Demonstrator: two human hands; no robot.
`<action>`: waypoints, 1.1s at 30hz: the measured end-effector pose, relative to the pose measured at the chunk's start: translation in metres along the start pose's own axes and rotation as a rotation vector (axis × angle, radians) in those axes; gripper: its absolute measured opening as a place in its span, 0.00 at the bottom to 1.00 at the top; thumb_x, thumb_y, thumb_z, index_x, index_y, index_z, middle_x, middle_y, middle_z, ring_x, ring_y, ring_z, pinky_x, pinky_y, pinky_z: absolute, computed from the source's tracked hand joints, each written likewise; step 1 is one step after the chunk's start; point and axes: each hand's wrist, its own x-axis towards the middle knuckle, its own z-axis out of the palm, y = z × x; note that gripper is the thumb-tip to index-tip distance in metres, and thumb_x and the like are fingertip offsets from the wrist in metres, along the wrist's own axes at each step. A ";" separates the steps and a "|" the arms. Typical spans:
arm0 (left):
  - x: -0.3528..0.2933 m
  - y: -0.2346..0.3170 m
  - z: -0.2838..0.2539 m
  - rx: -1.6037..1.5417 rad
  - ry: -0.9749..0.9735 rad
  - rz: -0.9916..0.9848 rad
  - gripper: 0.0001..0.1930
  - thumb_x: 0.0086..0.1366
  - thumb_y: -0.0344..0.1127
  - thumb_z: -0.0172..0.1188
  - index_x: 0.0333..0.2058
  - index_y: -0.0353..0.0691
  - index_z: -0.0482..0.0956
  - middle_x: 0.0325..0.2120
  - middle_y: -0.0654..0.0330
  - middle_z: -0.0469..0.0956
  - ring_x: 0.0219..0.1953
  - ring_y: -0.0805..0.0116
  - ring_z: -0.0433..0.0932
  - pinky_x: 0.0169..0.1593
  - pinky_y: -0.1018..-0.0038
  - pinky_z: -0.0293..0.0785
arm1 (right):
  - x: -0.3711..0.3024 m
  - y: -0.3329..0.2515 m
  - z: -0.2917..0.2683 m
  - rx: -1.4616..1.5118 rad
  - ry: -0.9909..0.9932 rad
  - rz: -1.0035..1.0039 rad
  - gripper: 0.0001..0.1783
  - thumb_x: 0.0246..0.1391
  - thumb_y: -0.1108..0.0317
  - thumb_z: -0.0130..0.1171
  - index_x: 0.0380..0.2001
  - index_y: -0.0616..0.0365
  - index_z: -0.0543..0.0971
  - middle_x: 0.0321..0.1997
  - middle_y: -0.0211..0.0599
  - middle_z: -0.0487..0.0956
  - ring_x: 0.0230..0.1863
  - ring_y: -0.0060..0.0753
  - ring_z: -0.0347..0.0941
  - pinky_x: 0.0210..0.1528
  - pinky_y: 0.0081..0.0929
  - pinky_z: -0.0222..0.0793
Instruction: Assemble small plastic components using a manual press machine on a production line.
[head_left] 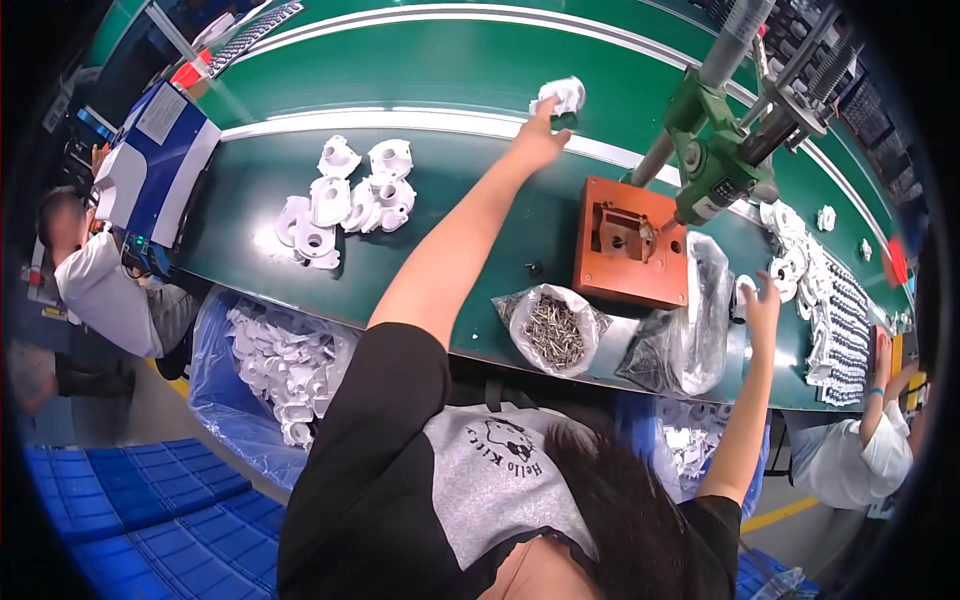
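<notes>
At the far side, my left hand [538, 143] reaches over the green conveyor belt. Its index finger touches a white moulded plastic part [566, 96], while the thumb is spread away from it. To the right of the press, my right hand [763, 308] has its fingers apart. Beside its thumb is a small white piece with a dark lower end [741, 298]. Between my arms, an orange fixture block [634, 285] sits under a green hand press [697, 150]. In front of it, an open plastic bag [553, 330] holds many metal screws or pins.
Loose white parts [330, 205] lie on the table at left. More white parts fill a lined bin [275, 365] below. A clear bag [708, 330] lies right of the block, before rows of stacked parts [838, 325]. A blue machine [165, 150] stands left; people work at both sides.
</notes>
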 end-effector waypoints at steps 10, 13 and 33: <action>-0.037 -0.113 -0.206 0.986 -0.283 -0.081 0.14 0.55 0.33 0.50 0.40 0.39 0.76 0.36 0.44 0.76 0.42 0.47 0.75 0.44 0.56 0.72 | -0.031 -0.014 0.005 -0.214 0.050 0.052 0.30 0.47 0.58 0.60 0.53 0.55 0.67 0.49 0.54 0.71 0.50 0.56 0.68 0.51 0.45 0.62; -0.032 -0.106 -0.203 0.885 -0.244 0.034 0.12 0.59 0.33 0.47 0.39 0.37 0.75 0.33 0.44 0.76 0.38 0.46 0.75 0.40 0.55 0.71 | -0.040 -0.046 -0.013 0.150 0.203 0.084 0.31 0.47 0.63 0.62 0.52 0.64 0.65 0.48 0.54 0.73 0.50 0.49 0.70 0.50 0.35 0.63; -0.202 0.118 -0.037 -0.926 -0.092 -0.070 0.08 0.66 0.29 0.43 0.40 0.36 0.69 0.36 0.63 0.72 0.39 0.76 0.72 0.45 0.77 0.69 | -0.145 -0.263 0.023 0.738 -0.265 -0.473 0.37 0.41 0.65 0.68 0.53 0.67 0.64 0.53 0.47 0.66 0.53 0.39 0.66 0.55 0.30 0.60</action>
